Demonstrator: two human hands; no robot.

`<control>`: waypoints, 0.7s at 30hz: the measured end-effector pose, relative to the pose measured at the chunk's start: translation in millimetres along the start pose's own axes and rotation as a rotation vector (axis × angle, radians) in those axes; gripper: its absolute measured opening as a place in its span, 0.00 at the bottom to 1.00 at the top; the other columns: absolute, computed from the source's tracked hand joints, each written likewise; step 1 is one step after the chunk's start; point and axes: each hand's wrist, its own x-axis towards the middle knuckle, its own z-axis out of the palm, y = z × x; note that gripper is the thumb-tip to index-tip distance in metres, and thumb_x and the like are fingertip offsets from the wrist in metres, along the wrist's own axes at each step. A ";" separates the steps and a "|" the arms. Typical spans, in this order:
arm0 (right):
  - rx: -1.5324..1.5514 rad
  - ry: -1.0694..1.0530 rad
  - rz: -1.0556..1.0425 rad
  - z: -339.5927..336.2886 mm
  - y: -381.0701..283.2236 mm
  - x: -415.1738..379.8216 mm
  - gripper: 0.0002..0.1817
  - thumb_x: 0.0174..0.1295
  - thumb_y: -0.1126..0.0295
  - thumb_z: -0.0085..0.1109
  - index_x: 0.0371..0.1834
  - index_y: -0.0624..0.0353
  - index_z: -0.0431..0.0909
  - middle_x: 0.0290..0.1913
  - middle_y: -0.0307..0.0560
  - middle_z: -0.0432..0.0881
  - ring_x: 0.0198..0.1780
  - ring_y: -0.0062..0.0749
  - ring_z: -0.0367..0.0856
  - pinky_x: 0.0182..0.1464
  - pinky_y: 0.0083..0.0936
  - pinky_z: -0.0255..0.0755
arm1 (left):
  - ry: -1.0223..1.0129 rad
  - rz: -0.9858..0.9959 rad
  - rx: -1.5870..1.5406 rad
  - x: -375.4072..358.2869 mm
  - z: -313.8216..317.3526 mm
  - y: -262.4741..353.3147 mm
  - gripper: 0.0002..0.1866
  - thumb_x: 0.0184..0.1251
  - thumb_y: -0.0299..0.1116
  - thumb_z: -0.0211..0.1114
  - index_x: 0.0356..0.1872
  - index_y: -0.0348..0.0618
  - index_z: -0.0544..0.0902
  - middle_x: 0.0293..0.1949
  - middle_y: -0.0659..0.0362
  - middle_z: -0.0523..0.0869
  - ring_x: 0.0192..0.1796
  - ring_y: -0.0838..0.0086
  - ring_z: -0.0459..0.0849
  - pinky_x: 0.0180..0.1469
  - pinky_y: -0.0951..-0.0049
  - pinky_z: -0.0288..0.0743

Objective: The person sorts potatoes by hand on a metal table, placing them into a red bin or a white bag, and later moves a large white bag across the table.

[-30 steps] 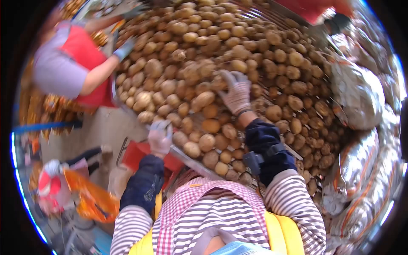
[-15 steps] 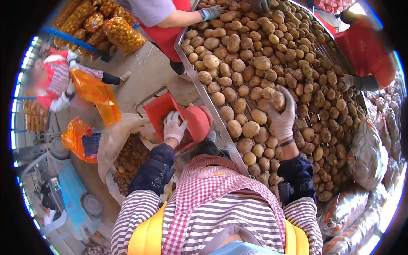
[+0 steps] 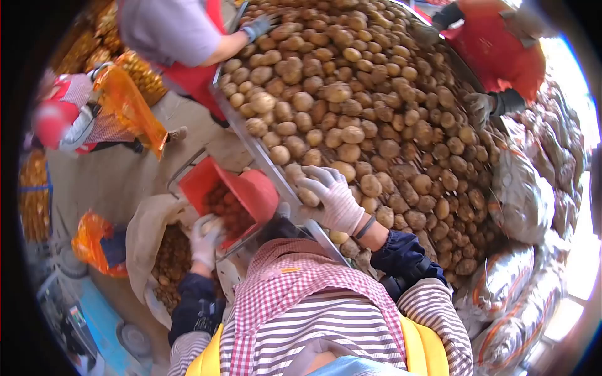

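My left hand [image 3: 207,241], in a pale glove and blurred, is beside the red basket [image 3: 256,215] and above the open woven sack [image 3: 143,235]. Its fingers are closed on what looks like a potato. Several small potatoes [image 3: 227,207] lie inside the basket. My right hand [image 3: 342,203], in a white glove, is at the near left edge of the sorting table [image 3: 266,160]. Its fingers curl round a potato [image 3: 308,197]. Many soil-marked potatoes [image 3: 376,125] cover the table beyond it.
A co-worker in a red apron [image 3: 194,78] stands at the table's left, a gloved hand on the potatoes. Another person in red [image 3: 495,53] leans in from the right. Filled sacks [image 3: 520,194] line the right side. At left, a person handles an orange net bag [image 3: 125,103].
My left hand has come out of the red basket towards the sack. The right hand has moved left and nearer, from mid-table to the table's edge. The view has shifted.
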 end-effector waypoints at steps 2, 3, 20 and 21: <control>-0.031 0.140 0.034 -13.5 22.7 -23.2 0.33 0.51 0.64 0.77 0.64 0.48 0.80 0.68 0.52 0.77 0.67 0.56 0.74 0.68 0.50 0.69 | 0.144 0.267 0.316 50.6 -96.0 -86.0 0.21 0.66 0.27 0.75 0.59 0.46 0.83 0.52 0.58 0.87 0.51 0.66 0.85 0.56 0.70 0.81; -0.054 0.144 0.069 -18.3 40.9 -36.9 0.35 0.49 0.62 0.77 0.64 0.46 0.80 0.68 0.51 0.76 0.67 0.57 0.73 0.68 0.54 0.69 | 0.196 0.276 0.760 43.4 -118.2 -75.8 0.25 0.61 0.36 0.79 0.61 0.51 0.83 0.54 0.59 0.88 0.55 0.57 0.87 0.62 0.63 0.80; -0.634 0.337 0.634 -111.4 234.7 -19.3 0.45 0.49 0.66 0.80 0.74 0.20 0.75 0.83 0.47 0.56 0.83 0.57 0.51 0.79 0.70 0.45 | 0.235 0.541 0.704 146.4 233.5 63.5 0.55 0.70 0.57 0.70 0.82 0.29 0.52 0.79 0.30 0.61 0.80 0.39 0.62 0.81 0.54 0.58; -0.617 0.329 0.657 -109.2 243.9 -12.4 0.45 0.49 0.66 0.80 0.74 0.20 0.75 0.83 0.47 0.56 0.83 0.57 0.51 0.79 0.70 0.45 | 0.225 0.534 0.731 149.0 228.7 60.6 0.55 0.70 0.57 0.70 0.82 0.29 0.52 0.79 0.30 0.61 0.80 0.39 0.62 0.81 0.54 0.58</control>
